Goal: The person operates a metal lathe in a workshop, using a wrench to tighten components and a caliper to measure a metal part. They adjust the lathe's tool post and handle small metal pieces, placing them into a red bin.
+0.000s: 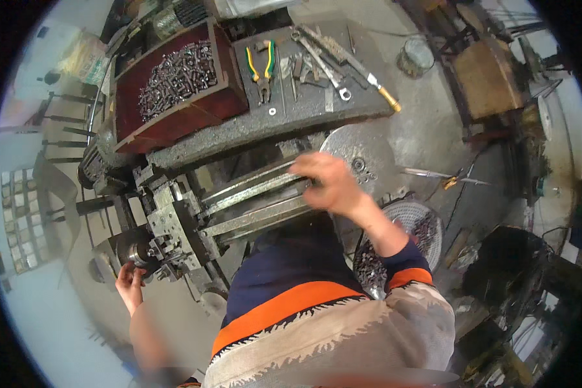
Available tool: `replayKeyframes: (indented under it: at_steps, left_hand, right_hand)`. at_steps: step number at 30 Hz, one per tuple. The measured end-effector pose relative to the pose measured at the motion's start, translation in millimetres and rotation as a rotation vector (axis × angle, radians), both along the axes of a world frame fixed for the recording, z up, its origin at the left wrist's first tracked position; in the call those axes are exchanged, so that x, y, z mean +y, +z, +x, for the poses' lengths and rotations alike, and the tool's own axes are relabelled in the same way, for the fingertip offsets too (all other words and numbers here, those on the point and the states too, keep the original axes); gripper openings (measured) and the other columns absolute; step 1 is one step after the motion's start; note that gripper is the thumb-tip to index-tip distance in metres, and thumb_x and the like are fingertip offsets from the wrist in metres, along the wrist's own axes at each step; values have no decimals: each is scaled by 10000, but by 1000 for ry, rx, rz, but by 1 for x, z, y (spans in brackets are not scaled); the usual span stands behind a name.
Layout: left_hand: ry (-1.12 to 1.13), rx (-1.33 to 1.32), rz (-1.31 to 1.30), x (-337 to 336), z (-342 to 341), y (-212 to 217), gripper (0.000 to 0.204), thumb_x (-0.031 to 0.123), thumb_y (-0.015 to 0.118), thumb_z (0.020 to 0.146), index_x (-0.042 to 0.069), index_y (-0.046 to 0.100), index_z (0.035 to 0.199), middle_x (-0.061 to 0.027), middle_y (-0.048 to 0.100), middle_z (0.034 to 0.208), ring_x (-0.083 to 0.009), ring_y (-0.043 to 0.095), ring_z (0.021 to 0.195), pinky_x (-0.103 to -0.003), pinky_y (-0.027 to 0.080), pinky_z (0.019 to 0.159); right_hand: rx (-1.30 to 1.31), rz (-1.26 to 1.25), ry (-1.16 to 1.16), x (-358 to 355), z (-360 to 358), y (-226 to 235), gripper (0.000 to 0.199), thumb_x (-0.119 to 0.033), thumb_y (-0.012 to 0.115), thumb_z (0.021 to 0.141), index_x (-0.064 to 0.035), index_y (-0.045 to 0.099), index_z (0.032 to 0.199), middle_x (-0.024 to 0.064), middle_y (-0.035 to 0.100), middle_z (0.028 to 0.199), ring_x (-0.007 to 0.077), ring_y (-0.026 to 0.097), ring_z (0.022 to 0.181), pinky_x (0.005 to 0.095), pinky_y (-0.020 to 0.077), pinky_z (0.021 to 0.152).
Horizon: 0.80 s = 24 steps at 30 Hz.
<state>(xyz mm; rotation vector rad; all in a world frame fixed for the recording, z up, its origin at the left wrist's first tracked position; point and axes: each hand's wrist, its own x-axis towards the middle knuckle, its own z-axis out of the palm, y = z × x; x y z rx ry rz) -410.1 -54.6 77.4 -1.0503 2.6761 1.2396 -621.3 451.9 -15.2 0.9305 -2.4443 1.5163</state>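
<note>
A small lathe-like machine with two long metal rails (pixel 258 194) lies in front of me. At its left end is a round metal spindle part (pixel 134 252), beside a block-shaped carriage (pixel 171 226). My left hand (pixel 130 279) is at the spindle's near side, fingers bent and drawn together; whatever lies between them is too small to make out. Over the right end of the rails hovers my right hand (pixel 333 182), slightly blurred, with its fingers curled toward the thumb. Something dark shows between them, but I cannot tell what. A round metal disc (pixel 375 145) sits just beyond it.
Behind the rails, a dark red box (pixel 229 97) of small metal parts (pixel 178 77) stands on a grey bench (pixel 304 113). Pliers (pixel 262 74), a wrench (pixel 323 68) and a yellow-handled tool (pixel 388 97) lie there. To my right is a basket (pixel 433 223) of parts.
</note>
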Motion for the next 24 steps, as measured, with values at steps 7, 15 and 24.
replayKeyframes:
  at_steps: [7,15,24]
  left_hand:
    - [44,341,256,8,34,-24,414,8,589,837,-67,474,1227,-174,618,1083,-207,598,1001,-311,456,919]
    - [236,268,120,29,76,-20,334,4,570,830,-93,526,1147,-145,637,1029,-202,625,939,-303,496,840]
    - [351,174,42,62,155,-67,283,57,587,822,-37,586,1089,-77,659,814,-112,601,729,-270,476,682]
  right_hand:
    - [24,481,-538,97,-97,-13,330,-216,633,593,-40,682,867,211,586,1057,380,540,989,426,445,866]
    - [-287,964,-387,60,-181,-73,291,-238,603,702,5,643,856,226,643,918,371,618,890,438,503,763]
    - [-57,857,-337,79,-227,-107,330,-270,625,669,55,597,717,245,634,754,383,621,741,429,488,675]
